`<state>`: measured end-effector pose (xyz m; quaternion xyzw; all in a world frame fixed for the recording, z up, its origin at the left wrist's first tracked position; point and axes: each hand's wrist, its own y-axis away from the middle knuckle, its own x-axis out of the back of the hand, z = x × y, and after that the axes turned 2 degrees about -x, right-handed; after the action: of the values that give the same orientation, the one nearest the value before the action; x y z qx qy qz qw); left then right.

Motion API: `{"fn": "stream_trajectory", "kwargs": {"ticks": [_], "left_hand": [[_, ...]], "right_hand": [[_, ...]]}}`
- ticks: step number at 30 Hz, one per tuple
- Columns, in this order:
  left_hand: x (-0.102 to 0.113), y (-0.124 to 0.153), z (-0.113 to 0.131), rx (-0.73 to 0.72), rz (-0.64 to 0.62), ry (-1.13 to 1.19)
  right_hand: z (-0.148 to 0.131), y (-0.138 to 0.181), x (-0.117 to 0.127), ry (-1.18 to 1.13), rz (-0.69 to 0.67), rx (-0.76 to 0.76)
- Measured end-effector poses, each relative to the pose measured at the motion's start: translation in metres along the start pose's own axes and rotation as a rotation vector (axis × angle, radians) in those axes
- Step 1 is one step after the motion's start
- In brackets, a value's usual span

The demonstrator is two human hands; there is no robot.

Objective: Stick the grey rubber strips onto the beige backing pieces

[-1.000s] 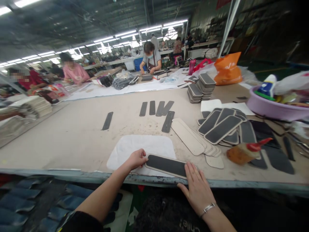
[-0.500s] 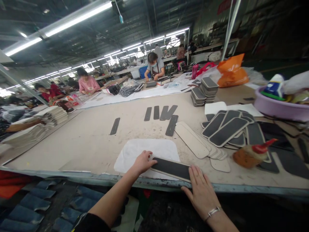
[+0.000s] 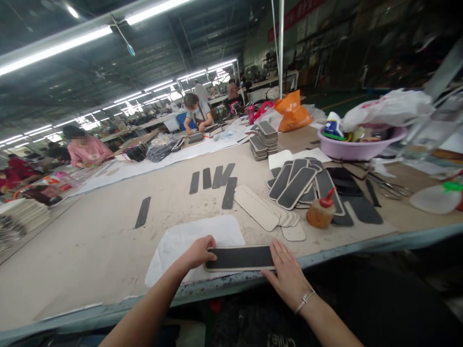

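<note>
A long black pad with a pale rim (image 3: 240,258) lies at the near edge of the table on a white sheet (image 3: 188,238). My left hand (image 3: 198,251) presses its left end with curled fingers. My right hand (image 3: 287,274) lies flat against its right end, fingers stretched out. A fan of pale pads (image 3: 262,212) and a heap of black-faced pads (image 3: 296,185) lie just beyond. An orange glue bottle with a red nozzle (image 3: 320,212) stands to the right of the pads.
Black strips (image 3: 213,178) lie scattered mid-table, with stacked pads (image 3: 264,137) behind. A purple basin (image 3: 356,147), scissors (image 3: 388,188) and an orange bag (image 3: 292,112) sit at the right. Other people work at the far side (image 3: 195,113) and at the left (image 3: 87,149).
The view has swung to the right and tilted. The pad now lies straighter along the table edge. Both hands stay at its ends.
</note>
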<state>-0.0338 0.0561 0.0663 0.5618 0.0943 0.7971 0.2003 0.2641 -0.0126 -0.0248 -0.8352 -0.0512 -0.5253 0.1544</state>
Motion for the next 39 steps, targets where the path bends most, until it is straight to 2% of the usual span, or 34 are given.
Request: {"fn": "stream_trajectory", "kwargs": {"ticks": [4, 6, 9, 13, 16, 19, 21, 25, 28, 30, 31, 35, 37, 39], "left_hand": [[0.004, 0.015, 0.008, -0.049, -0.011, 0.500], [0.008, 0.022, 0.014, -0.029, -0.015, 0.651], [0.011, 0.027, 0.021, 0.043, -0.004, 0.716], [0.003, 0.026, 0.021, 0.091, -0.048, 0.833], [-0.004, 0.024, 0.023, 0.098, -0.126, 0.898], [-0.008, 0.026, 0.031, 0.092, -0.228, 0.914], [-0.008, 0.028, 0.035, 0.070, -0.255, 0.910], [0.003, 0.031, 0.035, 0.001, -0.180, 0.888], [0.024, 0.027, 0.037, -0.034, -0.076, 1.004], [0.042, 0.018, 0.046, -0.076, -0.029, 1.121], [0.051, 0.011, 0.054, -0.101, -0.015, 1.170], [0.075, -0.038, 0.104, -0.193, 0.080, 1.289], [0.075, -0.070, 0.135, -0.259, 0.133, 1.327], [0.068, -0.104, 0.166, -0.302, 0.126, 1.288]], "right_hand": [[0.011, -0.001, 0.009, -0.274, 0.083, -0.018], [0.014, -0.002, 0.014, -0.418, 0.161, -0.081], [0.016, -0.006, 0.024, -0.607, 0.202, -0.244], [0.018, -0.009, 0.041, -0.827, 0.131, -0.446], [0.020, -0.009, 0.053, -0.885, 0.145, -0.488], [0.023, -0.008, 0.062, -0.822, 0.192, -0.504], [0.024, -0.008, 0.066, -0.777, 0.226, -0.498], [0.027, -0.011, 0.063, -0.848, 0.210, -0.512], [0.028, -0.015, 0.053, -1.199, 0.165, -0.576], [0.027, -0.016, 0.047, -1.431, 0.140, -0.607], [0.026, -0.016, 0.045, -1.477, 0.135, -0.613], [0.021, -0.013, 0.041, -1.266, 0.105, -0.524], [0.019, -0.012, 0.041, -1.172, 0.069, -0.474], [0.018, -0.012, 0.039, -1.155, 0.050, -0.456]]}}
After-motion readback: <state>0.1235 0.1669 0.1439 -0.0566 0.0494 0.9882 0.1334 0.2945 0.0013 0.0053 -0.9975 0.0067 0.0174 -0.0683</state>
